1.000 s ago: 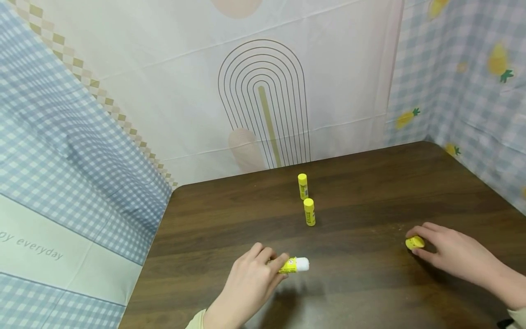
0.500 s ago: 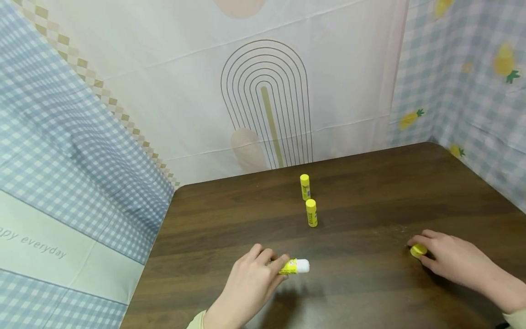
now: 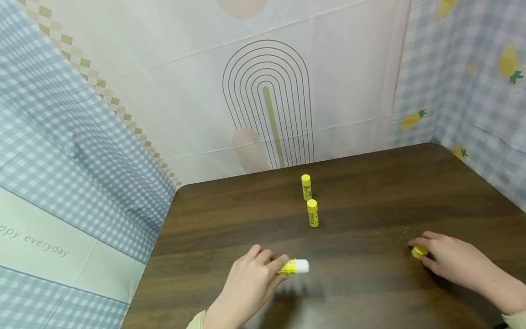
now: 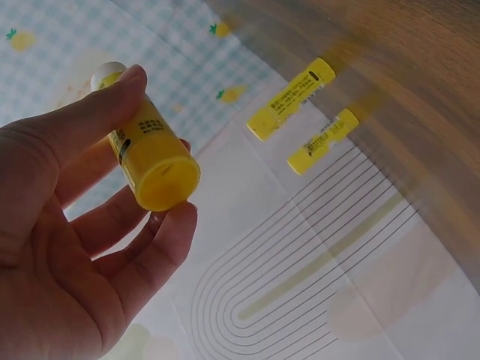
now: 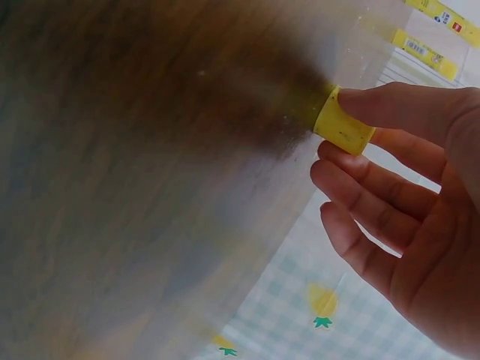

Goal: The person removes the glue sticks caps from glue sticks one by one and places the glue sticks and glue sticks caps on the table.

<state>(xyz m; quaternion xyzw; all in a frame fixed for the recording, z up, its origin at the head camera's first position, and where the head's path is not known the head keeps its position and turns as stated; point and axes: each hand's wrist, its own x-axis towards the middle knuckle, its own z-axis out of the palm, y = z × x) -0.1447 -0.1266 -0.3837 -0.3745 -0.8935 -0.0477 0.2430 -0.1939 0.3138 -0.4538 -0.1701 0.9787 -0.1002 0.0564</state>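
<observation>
My left hand (image 3: 255, 278) holds an uncapped glue stick (image 3: 289, 266) above the table, its white end pointing right. In the left wrist view the yellow base of this glue stick (image 4: 161, 169) faces the camera, with the thumb and fingers around the barrel. Over to the right, my right hand (image 3: 449, 256) pinches a yellow glue stick cap (image 3: 419, 251) between thumb and fingers at the tabletop. The right wrist view has the cap (image 5: 343, 124) with one end against the wood.
Two capped yellow glue sticks stand upright mid-table, a nearer glue stick (image 3: 312, 213) and a farther glue stick (image 3: 306, 187). The dark wooden table (image 3: 230, 210) meets a pale printed curtain (image 3: 172, 105) behind, with checked cloth (image 3: 472, 91) at the sides.
My right hand has lowered the cap onto the table, turning it from tilted to more upright. My left hand keeps its hold on the glue stick, nearly still. The view has shifted slightly.
</observation>
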